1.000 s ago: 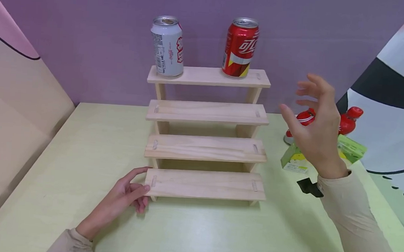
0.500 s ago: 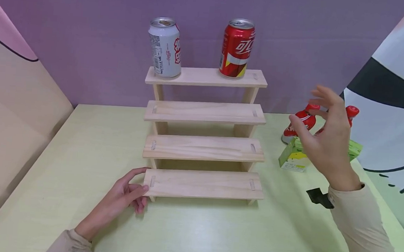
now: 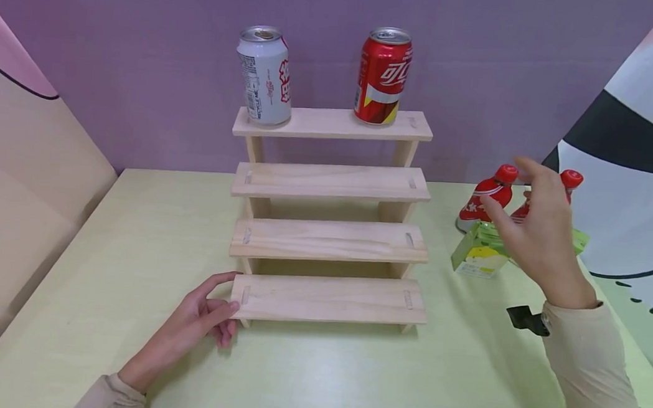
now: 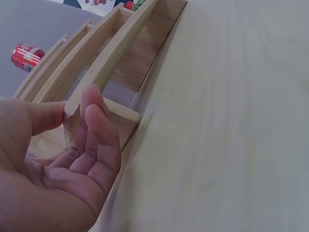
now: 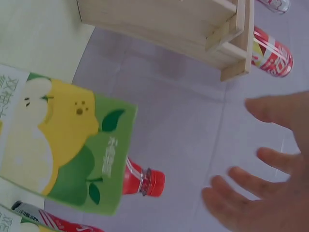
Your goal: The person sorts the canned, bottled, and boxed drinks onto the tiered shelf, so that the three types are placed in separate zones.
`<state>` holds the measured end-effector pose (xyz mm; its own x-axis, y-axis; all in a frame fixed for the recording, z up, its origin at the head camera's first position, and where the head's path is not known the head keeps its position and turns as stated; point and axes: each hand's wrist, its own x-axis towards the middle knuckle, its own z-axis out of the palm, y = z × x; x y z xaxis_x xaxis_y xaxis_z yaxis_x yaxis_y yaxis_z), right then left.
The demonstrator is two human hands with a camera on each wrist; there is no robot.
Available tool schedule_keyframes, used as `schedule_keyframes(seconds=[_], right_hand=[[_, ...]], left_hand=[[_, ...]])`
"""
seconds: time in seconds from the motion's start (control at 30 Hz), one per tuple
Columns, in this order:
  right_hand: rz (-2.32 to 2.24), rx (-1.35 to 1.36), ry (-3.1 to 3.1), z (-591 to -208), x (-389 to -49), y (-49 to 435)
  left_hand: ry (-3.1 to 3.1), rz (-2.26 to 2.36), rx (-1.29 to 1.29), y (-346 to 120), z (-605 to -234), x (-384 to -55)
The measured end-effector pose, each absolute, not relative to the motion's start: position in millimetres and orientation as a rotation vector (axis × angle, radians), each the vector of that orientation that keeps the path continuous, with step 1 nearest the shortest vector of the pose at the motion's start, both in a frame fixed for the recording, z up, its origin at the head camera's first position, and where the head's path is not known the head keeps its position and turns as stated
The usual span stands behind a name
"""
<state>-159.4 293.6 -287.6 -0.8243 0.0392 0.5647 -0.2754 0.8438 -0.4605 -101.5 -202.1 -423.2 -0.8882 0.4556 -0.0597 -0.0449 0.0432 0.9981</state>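
A four-tier step rack of pale wood (image 3: 329,299) stands mid-table. My left hand (image 3: 187,326) grips the left end of its lowest shelf; the left wrist view has the thumb on one side of the board and curled fingers on the other. On the top tier stand a white can (image 3: 265,78) and a red cola can (image 3: 385,76). My right hand (image 3: 543,236), fingers spread and holding nothing, hovers at the right by a green drink carton (image 5: 72,145) with yellow fruit pictures. Behind the carton is a red-capped bottle (image 3: 486,198). The hand partly hides a second bottle (image 3: 572,180).
Another green carton (image 3: 580,240) shows behind the right hand, near the table's right edge. A purple backdrop (image 3: 327,17) rises behind the rack, with printed panels (image 3: 629,204) at the sides. The pale table (image 3: 104,265) extends left and in front of the rack.
My right hand has moved right and lower, toward the cartons and bottles, uncovering more of the left bottle. The left hand keeps its grip on the lowest shelf.
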Motion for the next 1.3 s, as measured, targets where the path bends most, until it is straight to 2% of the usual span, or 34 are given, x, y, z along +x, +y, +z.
schedule_keyframes(seconds=[0.7,1.3], right_hand=[[0.486,0.200,-3.103,-300,-170,316],[0.445,0.175,-3.144,-308,-173,318]], left_hand=[[1.951,1.909,0.417,-206,-425,-100],[1.946,1.906,0.407,-203,-424,-102]])
